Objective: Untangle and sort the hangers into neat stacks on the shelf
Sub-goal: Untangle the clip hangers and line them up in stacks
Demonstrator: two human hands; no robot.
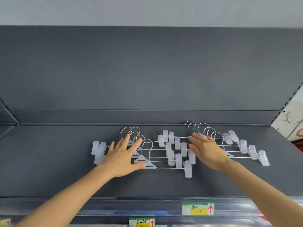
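On the dark grey metal shelf (49,161), two fanned groups of translucent white plastic clip hangers with thin metal bars and wire hooks lie side by side, hooks pointing to the far edge. The left group of hangers (157,158) spreads from far left to near right, its right-end clips meeting the left-end clips of the right group of hangers (242,150) in the middle. The left hand (122,157) lies flat, palm down and fingers spread, over the left group, gripping nothing. The right hand (207,150) rests the same way, open and flat, on the right group near its hooks. On the near shelf edge, below the right hand, sits a green and yellow price label (197,208) with a red arrow.
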